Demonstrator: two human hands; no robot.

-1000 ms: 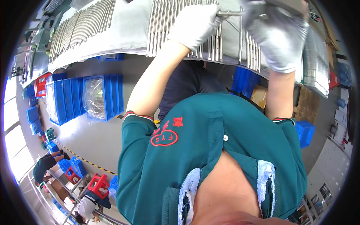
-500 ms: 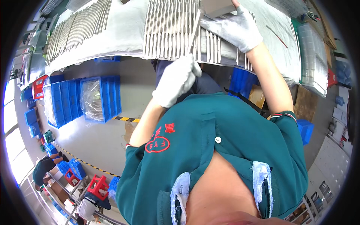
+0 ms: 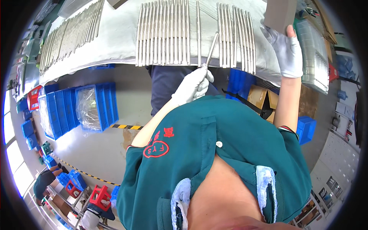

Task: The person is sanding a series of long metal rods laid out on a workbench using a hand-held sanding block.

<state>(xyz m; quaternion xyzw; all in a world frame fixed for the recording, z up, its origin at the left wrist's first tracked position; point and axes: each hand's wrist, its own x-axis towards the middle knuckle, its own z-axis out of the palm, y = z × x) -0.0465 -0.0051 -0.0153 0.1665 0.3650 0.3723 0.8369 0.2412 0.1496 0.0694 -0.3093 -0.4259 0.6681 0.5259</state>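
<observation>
The left hand (image 3: 193, 85) pinches one metal rod (image 3: 212, 49) while the right hand (image 3: 286, 55) clasps one grey block (image 3: 281, 14).

Workshop — metal rods (image 3: 163, 34), blue crates (image 3: 67, 114)

the head view looks from the left of two fisheye cameras worn on the person's head, facing steeply down, upright and unmirrored; the green shirt (image 3: 245, 122) fills the lower middle close up, the left hand (image 3: 193, 85) and right hand (image 3: 285, 55) sit farther out, the white-covered table (image 3: 119, 36) crosses the top, and the floor (image 3: 132, 92) lies farther below, straight edges bending toward the rim
</observation>
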